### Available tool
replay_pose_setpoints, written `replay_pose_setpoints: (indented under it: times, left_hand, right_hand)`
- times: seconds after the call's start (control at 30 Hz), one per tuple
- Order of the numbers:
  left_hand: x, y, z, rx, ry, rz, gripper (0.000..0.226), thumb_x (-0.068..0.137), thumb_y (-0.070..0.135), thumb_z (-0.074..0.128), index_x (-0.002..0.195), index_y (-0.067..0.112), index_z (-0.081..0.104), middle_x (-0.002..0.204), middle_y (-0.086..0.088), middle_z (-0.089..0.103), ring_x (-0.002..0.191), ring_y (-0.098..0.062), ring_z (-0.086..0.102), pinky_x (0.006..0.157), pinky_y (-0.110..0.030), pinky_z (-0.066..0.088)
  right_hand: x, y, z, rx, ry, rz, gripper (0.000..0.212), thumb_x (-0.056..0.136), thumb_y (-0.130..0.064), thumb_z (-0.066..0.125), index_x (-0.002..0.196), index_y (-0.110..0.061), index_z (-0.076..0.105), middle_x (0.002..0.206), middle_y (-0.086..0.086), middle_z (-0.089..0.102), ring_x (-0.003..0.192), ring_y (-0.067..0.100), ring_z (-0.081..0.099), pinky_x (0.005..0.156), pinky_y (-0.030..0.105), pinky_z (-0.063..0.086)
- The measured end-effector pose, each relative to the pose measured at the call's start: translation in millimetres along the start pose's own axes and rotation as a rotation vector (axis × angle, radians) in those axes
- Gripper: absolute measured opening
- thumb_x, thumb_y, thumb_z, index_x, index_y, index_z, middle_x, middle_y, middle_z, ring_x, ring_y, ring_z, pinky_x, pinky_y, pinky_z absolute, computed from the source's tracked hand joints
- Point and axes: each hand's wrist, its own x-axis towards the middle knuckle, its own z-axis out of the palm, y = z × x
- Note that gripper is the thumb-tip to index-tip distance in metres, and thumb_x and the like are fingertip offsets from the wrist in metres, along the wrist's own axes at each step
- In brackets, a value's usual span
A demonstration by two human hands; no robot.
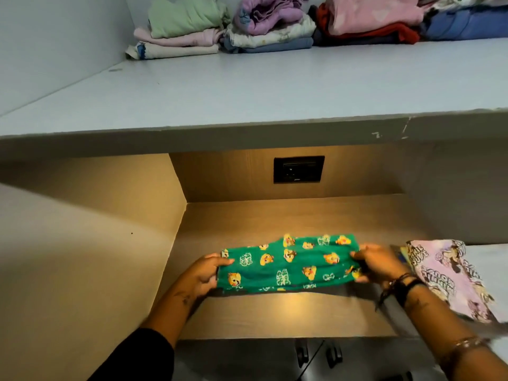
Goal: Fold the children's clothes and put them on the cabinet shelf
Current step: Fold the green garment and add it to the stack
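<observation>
Left hand (pixel 204 274) and right hand (pixel 378 264) each pinch one end of the green cartoon-print garment (pixel 288 264), held taut just above the wooden counter (pixel 275 314), likely to square the fold. Its white lettering is too small to read. A lilac printed garment (pixel 450 279) waits beside it. Folded piles (pixel 264 28) sit on the shelf (pixel 247 86) above.

Green garment (pixel 288 264) with yellow cartoon prints; lilac printed cloth (pixel 450 276); wood-brown counter (pixel 288 314).
</observation>
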Motion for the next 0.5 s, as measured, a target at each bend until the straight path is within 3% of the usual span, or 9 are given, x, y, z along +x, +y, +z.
replay_pose_setpoints:
  times: [0.03, 0.1, 0.17, 0.27, 0.33, 0.4, 0.5]
  left_hand:
    - [3.6, -5.2, 4.1, 0.038, 0.076, -0.029, 0.019, 0.094, -0.006, 0.051, 0.111, -0.006, 0.057, 0.092, -0.024, 0.072, 0.074, -0.035, 0.071, 0.057, -0.04, 0.061]
    - [11.8, -15.8, 13.2, 0.113, 0.241, -0.027, 0.02, 0.091, -0.004, 0.057, 0.111, -0.005, 0.059, 0.091, -0.024, 0.07, 0.071, -0.035, 0.068, 0.056, -0.038, 0.06]
    - [16.8, -22.6, 21.2, 0.17, 0.362, 0.012, 0.015, 0.086, 0.004, 0.066, 0.1, -0.001, 0.064, 0.085, -0.02, 0.074, 0.068, -0.034, 0.071, 0.063, -0.041, 0.062]
    - [18.3, -29.7, 28.0, 0.276, 0.392, 0.026, 0.023, 0.078, 0.019, 0.076, 0.095, 0.006, 0.067, 0.083, -0.015, 0.077, 0.073, -0.034, 0.075, 0.08, -0.051, 0.061]
    - [16.2, -34.1, 30.1, 0.316, 0.397, 0.047, 0.022, 0.079, 0.014, 0.075, 0.098, 0.006, 0.068, 0.084, -0.012, 0.077, 0.072, -0.031, 0.076, 0.08, -0.051, 0.061]
    - [13.6, -36.4, 30.6, 0.325, 0.428, 0.085, 0.019, 0.082, 0.01, 0.072, 0.1, 0.008, 0.068, 0.083, -0.01, 0.077, 0.071, -0.028, 0.076, 0.079, -0.049, 0.062]
    - [7.7, -34.6, 32.2, 0.313, 0.442, 0.15, 0.016, 0.088, 0.012, 0.069, 0.103, 0.011, 0.065, 0.086, -0.007, 0.077, 0.072, -0.024, 0.075, 0.073, -0.041, 0.063]
  right_hand:
    - [4.7, 15.7, 4.2, -0.066, 0.072, 0.005, 0.006, 0.091, -0.001, 0.058, 0.087, -0.005, 0.06, 0.085, 0.021, 0.068, 0.053, 0.022, 0.067, 0.042, 0.033, 0.056]
    - [6.8, 33.6, 10.7, -0.229, 0.213, -0.063, 0.002, 0.09, -0.008, 0.059, 0.091, -0.008, 0.06, 0.095, 0.018, 0.068, 0.07, 0.026, 0.068, 0.065, 0.043, 0.06]
    - [2.1, 38.0, 14.2, -0.501, 0.325, -0.178, 0.025, 0.089, -0.021, 0.059, 0.113, -0.014, 0.057, 0.114, 0.014, 0.061, 0.098, 0.032, 0.062, 0.085, 0.049, 0.054]
    - [-9.8, 34.3, 34.6, -0.856, 0.429, -0.481, 0.052, 0.087, -0.031, 0.062, 0.134, -0.019, 0.046, 0.145, 0.013, 0.041, 0.132, 0.032, 0.04, 0.108, 0.05, 0.038]
    - [-19.1, 28.1, 61.0, -0.962, 0.302, -0.668, 0.064, 0.089, -0.042, 0.057, 0.146, -0.024, 0.033, 0.16, 0.006, 0.02, 0.147, 0.029, 0.02, 0.117, 0.048, 0.016]
    - [-24.0, 28.0, 90.8, -1.054, 0.08, -0.793, 0.074, 0.092, -0.057, 0.041, 0.153, -0.027, 0.014, 0.162, 0.001, -0.002, 0.15, 0.025, 0.0, 0.118, 0.047, 0.001]
    - [-26.3, 39.5, 126.9, -1.221, -0.201, -0.845, 0.08, 0.091, -0.07, 0.02, 0.155, -0.026, 0.003, 0.163, -0.001, -0.008, 0.15, 0.022, -0.01, 0.119, 0.047, -0.01]
